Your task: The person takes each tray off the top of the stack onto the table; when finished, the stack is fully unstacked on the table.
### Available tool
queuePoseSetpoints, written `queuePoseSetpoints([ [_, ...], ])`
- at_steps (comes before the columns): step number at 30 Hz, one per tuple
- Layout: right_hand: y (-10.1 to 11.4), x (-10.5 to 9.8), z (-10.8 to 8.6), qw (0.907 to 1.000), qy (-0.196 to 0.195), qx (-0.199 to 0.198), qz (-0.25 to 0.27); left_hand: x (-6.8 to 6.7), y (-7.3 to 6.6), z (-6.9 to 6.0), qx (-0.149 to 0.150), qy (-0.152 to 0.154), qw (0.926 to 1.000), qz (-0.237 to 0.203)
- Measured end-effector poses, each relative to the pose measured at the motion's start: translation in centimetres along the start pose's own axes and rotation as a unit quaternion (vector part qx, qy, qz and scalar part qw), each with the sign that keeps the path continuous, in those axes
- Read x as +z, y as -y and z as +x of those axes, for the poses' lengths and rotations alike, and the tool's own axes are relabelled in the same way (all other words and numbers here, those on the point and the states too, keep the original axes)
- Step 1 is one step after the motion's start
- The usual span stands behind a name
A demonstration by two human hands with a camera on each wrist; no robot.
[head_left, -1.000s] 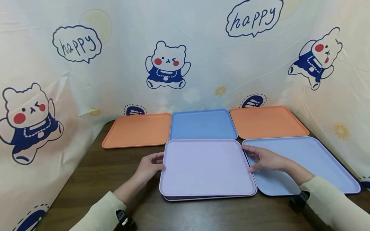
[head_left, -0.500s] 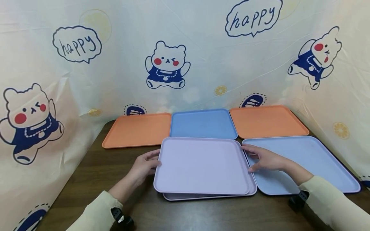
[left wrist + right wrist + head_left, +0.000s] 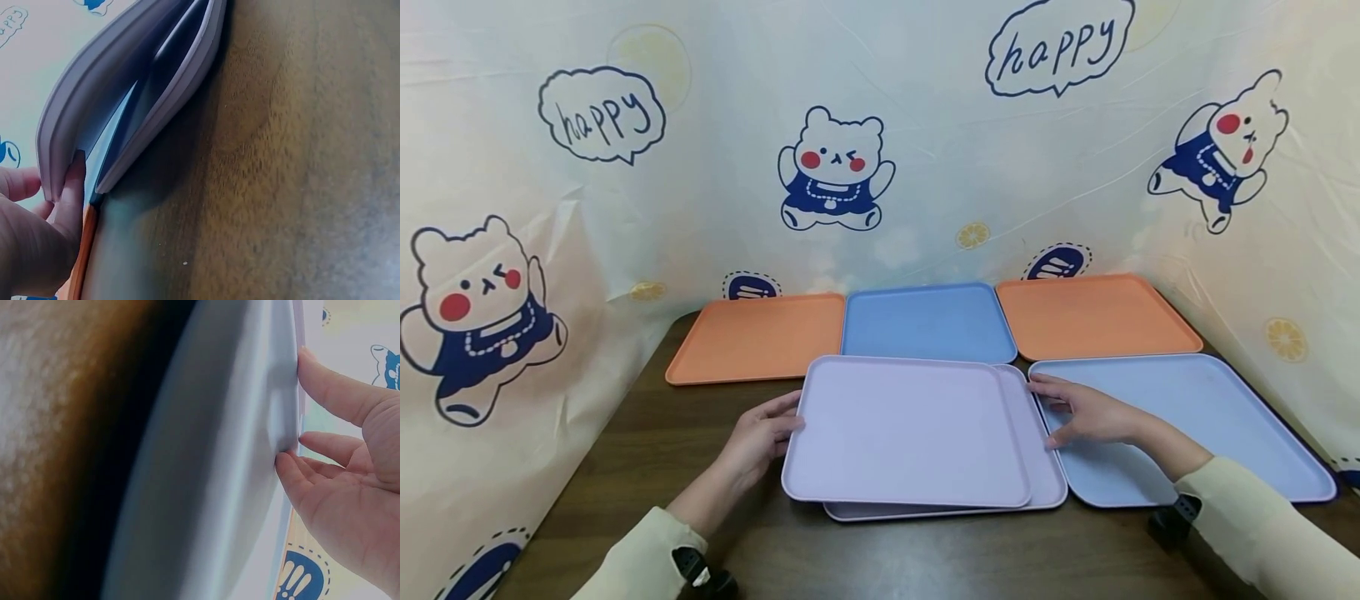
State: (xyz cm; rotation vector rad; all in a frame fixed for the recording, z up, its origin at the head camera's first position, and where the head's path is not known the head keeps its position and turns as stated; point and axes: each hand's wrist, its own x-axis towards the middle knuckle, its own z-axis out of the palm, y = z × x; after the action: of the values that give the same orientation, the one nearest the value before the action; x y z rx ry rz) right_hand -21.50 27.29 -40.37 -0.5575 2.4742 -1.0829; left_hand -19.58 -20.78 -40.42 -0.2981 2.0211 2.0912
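In the head view my left hand point(image 3: 756, 442) pinches the left edge of a lilac tray point(image 3: 906, 429), tilted with that side raised. A second lilac tray point(image 3: 1047, 475) lies beneath it on the table, showing along the right and front. The left wrist view has the raised tray's edge point(image 3: 59, 125) between thumb and fingers, with a gap over the lower tray point(image 3: 169, 94). My right hand point(image 3: 1093, 412) touches the lower tray's right edge with thumb and fingertips, its fingers fairly straight. Its forearm passes over a pale blue tray point(image 3: 1195, 417).
Along the back lie an orange tray point(image 3: 760, 337), a blue tray point(image 3: 928, 323) and another orange tray point(image 3: 1097, 317). Behind them hangs a printed cloth point(image 3: 925, 167). Brown wooden tabletop point(image 3: 647, 433) shows at left and in front.
My left hand has moved left and drawn the upper lilac tray with it, its left side lifting. More of the lower tray now shows at the right. My right hand stays in place.
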Motion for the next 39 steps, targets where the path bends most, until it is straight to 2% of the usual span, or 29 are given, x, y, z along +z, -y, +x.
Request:
queuePoseSetpoints([
  [5,-0.1,0.0,0.1,1.0000,-0.001,0.002,-0.007,-0.6,0.1,-0.4,-0.002,-0.007,1.0000,-0.003],
  [10,-0.1,0.0,0.1,0.9999,-0.003,0.000,-0.010,-1.4,0.0,-0.7,0.002,-0.028,0.9995,-0.012],
  [21,-0.2,-0.1,0.1,1.0000,0.000,0.000,-0.008,-4.3,-1.0,-1.4,0.032,-0.056,0.9978,-0.015],
  [29,0.0,-0.1,0.0,1.0000,0.002,-0.001,0.003,-7.6,-1.8,-1.6,0.043,-0.084,0.9956,-0.003],
  [39,0.1,0.0,0.1,0.9999,0.004,0.009,0.002,-12.6,-1.6,-1.8,0.057,-0.128,0.9893,-0.040],
])
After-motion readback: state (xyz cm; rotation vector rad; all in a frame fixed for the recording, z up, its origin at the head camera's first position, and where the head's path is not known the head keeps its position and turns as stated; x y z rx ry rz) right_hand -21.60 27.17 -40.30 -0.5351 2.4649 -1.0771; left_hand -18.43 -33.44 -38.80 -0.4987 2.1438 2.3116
